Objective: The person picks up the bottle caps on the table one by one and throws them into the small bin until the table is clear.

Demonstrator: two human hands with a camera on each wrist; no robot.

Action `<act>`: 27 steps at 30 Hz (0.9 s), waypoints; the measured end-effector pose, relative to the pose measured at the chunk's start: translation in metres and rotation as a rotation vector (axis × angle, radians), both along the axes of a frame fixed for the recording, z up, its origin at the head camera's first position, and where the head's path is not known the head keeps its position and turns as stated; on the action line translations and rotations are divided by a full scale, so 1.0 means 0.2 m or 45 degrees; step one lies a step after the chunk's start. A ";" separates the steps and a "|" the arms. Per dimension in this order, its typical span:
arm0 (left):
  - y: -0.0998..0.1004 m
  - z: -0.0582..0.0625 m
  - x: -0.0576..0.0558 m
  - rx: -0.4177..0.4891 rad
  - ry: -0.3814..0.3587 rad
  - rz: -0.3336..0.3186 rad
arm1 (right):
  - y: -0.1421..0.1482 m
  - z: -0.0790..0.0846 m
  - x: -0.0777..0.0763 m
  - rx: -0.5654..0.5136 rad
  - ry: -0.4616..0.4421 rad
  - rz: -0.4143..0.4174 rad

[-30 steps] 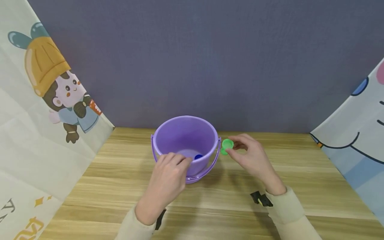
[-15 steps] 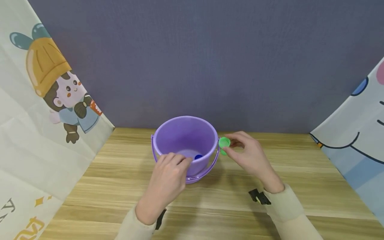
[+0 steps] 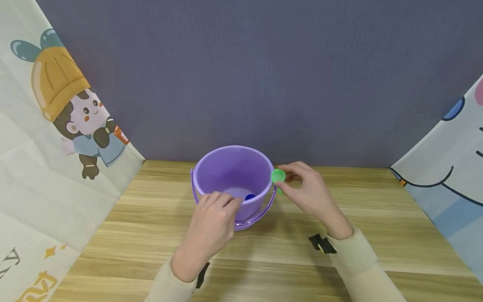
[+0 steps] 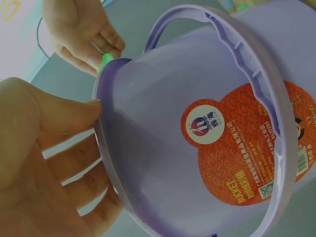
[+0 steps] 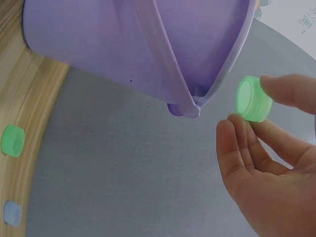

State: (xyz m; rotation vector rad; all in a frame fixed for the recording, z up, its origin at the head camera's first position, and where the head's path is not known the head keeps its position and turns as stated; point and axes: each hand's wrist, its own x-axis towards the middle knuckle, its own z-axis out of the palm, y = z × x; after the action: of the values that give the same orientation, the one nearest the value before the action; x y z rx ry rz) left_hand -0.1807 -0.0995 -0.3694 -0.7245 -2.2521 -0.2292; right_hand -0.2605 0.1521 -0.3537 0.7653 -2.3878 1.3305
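Note:
A purple bucket stands upright on the wooden table, a blue round piece visible on its bottom. My left hand grips the near rim, thumb on the outside and fingers over the edge, as the left wrist view shows. Between thumb and fingertips, my right hand pinches a green bottle cap. It is held at rim height by the bucket's right side, its hollow side showing in the head view. In the right wrist view a second green cap and a pale blue cap lie on the table.
The bucket's handle hangs down on the near side, by a red label. Behind the wooden table rises a grey-blue backdrop. Printed cloths flank it on both sides.
My right hand has moved left and slightly up, carrying the green bottle cap to the bucket's right rim. The left hand keeps its grip and the bucket has not moved.

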 end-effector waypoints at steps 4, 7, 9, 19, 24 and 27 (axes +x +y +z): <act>0.00 0.00 0.00 0.002 -0.003 -0.002 | -0.01 0.01 0.00 -0.012 0.008 0.008; 0.01 0.00 0.00 0.002 -0.006 -0.001 | -0.02 0.01 -0.01 -0.011 0.018 0.012; 0.01 0.00 0.00 0.001 -0.005 0.000 | -0.02 0.01 -0.02 -0.004 0.023 0.008; 0.01 0.00 -0.01 0.001 0.008 0.004 | -0.04 0.04 -0.02 0.037 0.021 0.001; 0.01 0.00 0.00 0.000 0.005 0.004 | -0.07 0.05 -0.02 0.018 0.027 0.020; 0.01 0.00 0.00 0.000 0.003 0.003 | -0.08 0.05 -0.03 0.012 0.028 0.025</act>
State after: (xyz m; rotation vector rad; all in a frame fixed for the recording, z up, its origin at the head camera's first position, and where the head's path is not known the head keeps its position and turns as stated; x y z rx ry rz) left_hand -0.1805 -0.0972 -0.3689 -0.7219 -2.2504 -0.2274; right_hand -0.2660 0.1363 -0.3443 0.8041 -2.3769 1.3123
